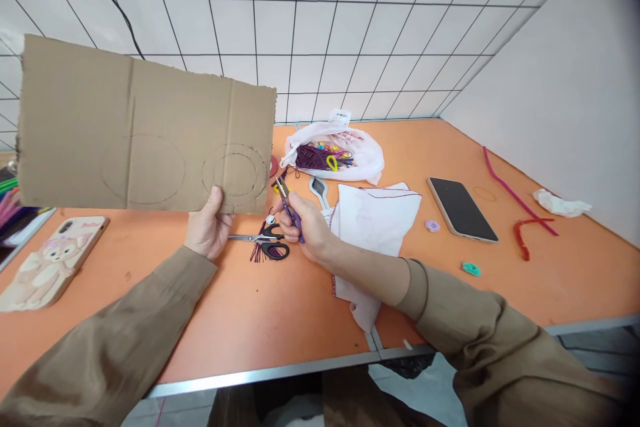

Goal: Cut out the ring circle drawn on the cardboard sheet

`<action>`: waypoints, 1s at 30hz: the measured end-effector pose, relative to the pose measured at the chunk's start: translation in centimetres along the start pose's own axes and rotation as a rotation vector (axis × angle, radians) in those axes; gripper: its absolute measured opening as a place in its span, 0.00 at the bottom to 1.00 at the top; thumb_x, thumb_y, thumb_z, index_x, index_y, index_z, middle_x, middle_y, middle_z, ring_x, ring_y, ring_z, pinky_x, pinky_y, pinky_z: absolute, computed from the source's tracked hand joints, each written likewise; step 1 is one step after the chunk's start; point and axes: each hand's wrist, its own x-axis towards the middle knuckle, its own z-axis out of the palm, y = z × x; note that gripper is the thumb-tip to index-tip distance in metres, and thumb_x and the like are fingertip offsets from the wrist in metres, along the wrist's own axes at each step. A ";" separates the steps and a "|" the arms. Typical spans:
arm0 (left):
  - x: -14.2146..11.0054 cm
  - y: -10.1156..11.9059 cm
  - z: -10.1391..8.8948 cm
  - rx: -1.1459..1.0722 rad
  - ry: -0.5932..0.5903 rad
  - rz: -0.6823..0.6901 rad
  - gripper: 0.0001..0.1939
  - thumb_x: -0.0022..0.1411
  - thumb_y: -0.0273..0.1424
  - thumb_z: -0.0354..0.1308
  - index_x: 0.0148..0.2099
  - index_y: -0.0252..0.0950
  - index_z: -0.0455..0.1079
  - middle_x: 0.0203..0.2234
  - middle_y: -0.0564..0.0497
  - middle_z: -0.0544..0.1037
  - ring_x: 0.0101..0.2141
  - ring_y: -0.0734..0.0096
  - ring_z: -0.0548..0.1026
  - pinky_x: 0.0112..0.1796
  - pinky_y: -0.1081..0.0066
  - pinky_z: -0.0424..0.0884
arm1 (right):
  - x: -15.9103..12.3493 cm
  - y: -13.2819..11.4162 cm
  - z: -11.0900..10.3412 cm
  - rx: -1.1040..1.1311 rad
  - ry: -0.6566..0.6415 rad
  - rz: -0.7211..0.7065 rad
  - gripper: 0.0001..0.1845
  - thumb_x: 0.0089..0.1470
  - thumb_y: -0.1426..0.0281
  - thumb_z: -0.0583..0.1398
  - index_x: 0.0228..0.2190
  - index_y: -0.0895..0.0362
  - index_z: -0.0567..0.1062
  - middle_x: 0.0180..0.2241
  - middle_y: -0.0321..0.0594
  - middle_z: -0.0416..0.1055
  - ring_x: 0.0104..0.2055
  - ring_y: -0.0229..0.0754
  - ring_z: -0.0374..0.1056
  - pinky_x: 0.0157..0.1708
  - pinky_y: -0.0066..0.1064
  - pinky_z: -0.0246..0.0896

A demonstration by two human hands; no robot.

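Observation:
My left hand (207,230) grips the lower edge of a piece of cardboard (75,113), thumb in front, and holds it raised above the table. Drawn circles mark the cardboard, one pair nested near its right end. Just right of that edge, my right hand (305,220) is closed around small scissors with purple handles (296,217), blades pointing up and apart from the cardboard. Below, between my hands, black-handled scissors (273,247) lie on the table by a dark purple tassel (257,253). A white cloth (380,213) lies under my right forearm.
A white plastic bag (367,157) with purple thread stands at the back. Rightward lie a dark phone (463,210), a purple ring (432,226), a teal ring (471,269), red pipe cleaners (523,240) and crumpled tissue (560,203). A phone in a bear-like case (55,263) lies left.

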 end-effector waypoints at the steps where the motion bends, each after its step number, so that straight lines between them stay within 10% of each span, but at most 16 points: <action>1: 0.0 0.0 0.0 0.002 0.006 -0.002 0.25 0.64 0.20 0.57 0.60 0.43 0.67 0.50 0.48 0.79 0.54 0.64 0.73 0.53 0.65 0.71 | 0.0 -0.1 0.0 0.004 -0.008 -0.012 0.23 0.53 0.50 0.58 0.27 0.58 0.68 0.17 0.26 0.55 0.14 0.26 0.43 0.15 0.23 0.35; 30: -0.8 -1.0 0.3 0.010 -0.034 -0.053 0.29 0.60 0.19 0.61 0.62 0.41 0.66 0.50 0.46 0.79 0.52 0.61 0.75 0.54 0.63 0.71 | 1.1 -0.1 -0.3 -0.044 0.058 0.002 0.21 0.54 0.51 0.58 0.25 0.56 0.63 0.16 0.25 0.53 0.13 0.26 0.41 0.14 0.22 0.33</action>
